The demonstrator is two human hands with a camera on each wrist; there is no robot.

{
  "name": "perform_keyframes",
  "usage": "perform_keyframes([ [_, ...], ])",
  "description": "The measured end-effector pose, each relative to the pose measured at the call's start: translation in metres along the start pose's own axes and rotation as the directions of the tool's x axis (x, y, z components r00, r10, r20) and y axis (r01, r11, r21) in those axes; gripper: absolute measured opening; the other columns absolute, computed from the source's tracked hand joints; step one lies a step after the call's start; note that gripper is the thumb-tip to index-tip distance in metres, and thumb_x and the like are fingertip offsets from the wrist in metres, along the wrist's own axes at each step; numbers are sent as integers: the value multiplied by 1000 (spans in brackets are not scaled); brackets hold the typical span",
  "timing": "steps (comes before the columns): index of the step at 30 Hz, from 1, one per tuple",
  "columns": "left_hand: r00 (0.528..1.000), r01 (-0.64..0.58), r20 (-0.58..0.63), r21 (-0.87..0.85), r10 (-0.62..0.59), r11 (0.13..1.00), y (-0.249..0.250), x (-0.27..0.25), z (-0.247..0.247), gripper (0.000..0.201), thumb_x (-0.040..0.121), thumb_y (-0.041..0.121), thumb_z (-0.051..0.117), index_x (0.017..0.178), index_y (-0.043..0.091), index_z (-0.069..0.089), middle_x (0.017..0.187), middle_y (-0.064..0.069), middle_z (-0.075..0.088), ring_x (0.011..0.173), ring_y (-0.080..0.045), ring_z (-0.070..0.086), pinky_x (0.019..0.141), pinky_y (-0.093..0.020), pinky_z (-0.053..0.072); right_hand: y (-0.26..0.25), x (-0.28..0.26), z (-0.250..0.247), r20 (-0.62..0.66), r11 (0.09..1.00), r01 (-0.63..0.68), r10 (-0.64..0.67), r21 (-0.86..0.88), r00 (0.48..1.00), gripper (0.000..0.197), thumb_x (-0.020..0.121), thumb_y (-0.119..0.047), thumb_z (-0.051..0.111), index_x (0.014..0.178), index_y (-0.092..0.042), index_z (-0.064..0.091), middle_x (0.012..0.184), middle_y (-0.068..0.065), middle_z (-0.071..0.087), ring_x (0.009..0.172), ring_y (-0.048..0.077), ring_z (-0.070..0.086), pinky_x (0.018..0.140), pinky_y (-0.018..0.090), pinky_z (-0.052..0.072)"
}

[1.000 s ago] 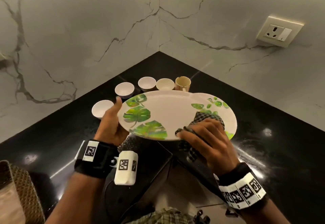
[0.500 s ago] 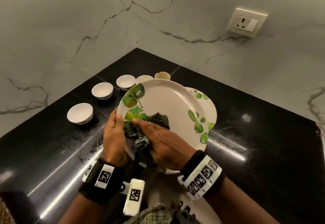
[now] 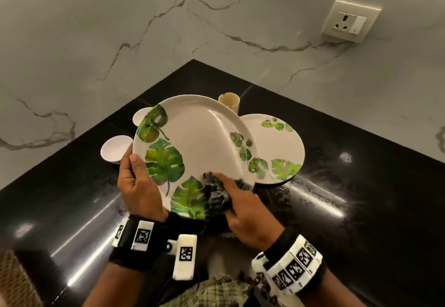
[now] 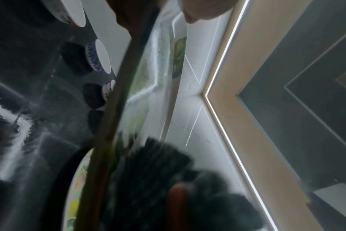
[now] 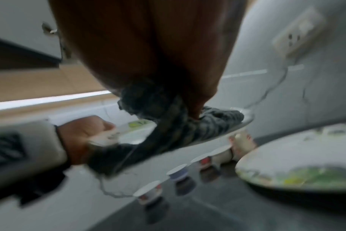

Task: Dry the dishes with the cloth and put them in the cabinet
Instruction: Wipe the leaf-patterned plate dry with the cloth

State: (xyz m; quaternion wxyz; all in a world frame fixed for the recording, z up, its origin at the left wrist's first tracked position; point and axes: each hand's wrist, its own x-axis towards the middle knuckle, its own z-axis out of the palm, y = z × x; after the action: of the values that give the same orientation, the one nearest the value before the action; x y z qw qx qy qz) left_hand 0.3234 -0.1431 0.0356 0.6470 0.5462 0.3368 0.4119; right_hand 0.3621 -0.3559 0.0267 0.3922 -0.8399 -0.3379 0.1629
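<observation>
A white plate with green leaf prints (image 3: 199, 143) is held tilted above the black counter. My left hand (image 3: 137, 186) grips its left rim, thumb on the face. My right hand (image 3: 243, 208) presses a dark checked cloth (image 3: 216, 196) against the plate's lower edge; the cloth (image 5: 180, 125) bunches under its fingers and hangs below the rim. A second leaf plate (image 3: 277, 147) lies flat on the counter just right of the held one. In the left wrist view the held plate (image 4: 148, 81) is seen edge-on, with the blurred cloth (image 4: 164, 168) at its lower end.
Small white bowls (image 3: 115, 149) stand in a row on the counter behind the held plate, with a cream mug (image 3: 229, 101) at the row's far end. Marble walls meet at the corner; a wall socket (image 3: 349, 23) sits up right. A woven basket (image 3: 14, 282) shows at lower left.
The right hand with the cloth has slid from the plate's left edge to its lower right edge. The plate has turned in the left hand, and the view has shifted left.
</observation>
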Motion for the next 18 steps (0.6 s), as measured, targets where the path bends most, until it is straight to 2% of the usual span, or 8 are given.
perform_keyframes([
  [2,1000,-6,-4,-1,6,1000,-8,2,-2,36,109,31,44,138,19,61,124,-8,71,107,-23,71,86,-40,62,-11,9,11,48,942,5,-23,335,999,55,95,-7,55,148,-18,44,134,4,65,128,16,59,114,33,43],
  [5,997,-3,-81,-5,2,1000,-20,10,-15,36,107,34,44,135,21,62,120,-10,72,105,-27,71,88,-43,60,-21,28,13,125,618,-127,46,776,991,32,100,-5,57,132,-2,60,130,21,66,125,31,62,112,45,46],
  [7,983,10,-182,-18,-13,1000,-22,18,-31,32,108,30,43,130,20,64,109,-6,74,91,-13,73,80,-34,61,-23,40,7,154,385,-195,134,902,979,31,101,-8,56,128,3,62,129,26,65,124,41,61,109,52,47],
  [9,958,-1,-288,-32,-8,999,-18,26,-49,29,109,23,40,128,21,62,94,7,71,75,2,69,70,-23,58,-17,53,1,106,264,-163,218,951,970,32,101,-11,55,128,4,62,127,25,66,122,42,62,108,53,47],
  [10,941,-15,-337,-33,3,999,-14,28,-61,31,110,20,39,131,17,61,91,9,67,70,5,67,67,-18,56,-10,62,1,64,262,-134,260,956,963,31,101,-12,55,128,3,63,126,24,68,120,41,63,107,54,48],
  [12,907,-49,-421,-25,34,998,-11,35,-89,34,110,17,37,136,9,57,94,7,65,68,7,66,65,-13,54,3,82,4,-46,444,-105,316,890,948,27,102,-12,57,126,-2,64,121,18,71,117,35,67,105,51,51],
  [15,835,-91,-544,9,81,996,-16,43,-135,37,105,25,41,134,15,61,110,-7,68,82,-3,68,78,-28,58,18,108,20,-168,786,-87,237,612,957,21,98,-3,60,116,-9,68,107,4,74,100,9,70,94,30,54],
  [18,781,-104,-616,32,102,994,-18,38,-171,38,100,33,43,128,23,66,116,-10,70,92,-15,68,83,-38,58,27,129,45,-120,942,-42,86,333,989,43,85,13,55,116,-15,68,107,-3,71,99,3,65,93,9,47],
])
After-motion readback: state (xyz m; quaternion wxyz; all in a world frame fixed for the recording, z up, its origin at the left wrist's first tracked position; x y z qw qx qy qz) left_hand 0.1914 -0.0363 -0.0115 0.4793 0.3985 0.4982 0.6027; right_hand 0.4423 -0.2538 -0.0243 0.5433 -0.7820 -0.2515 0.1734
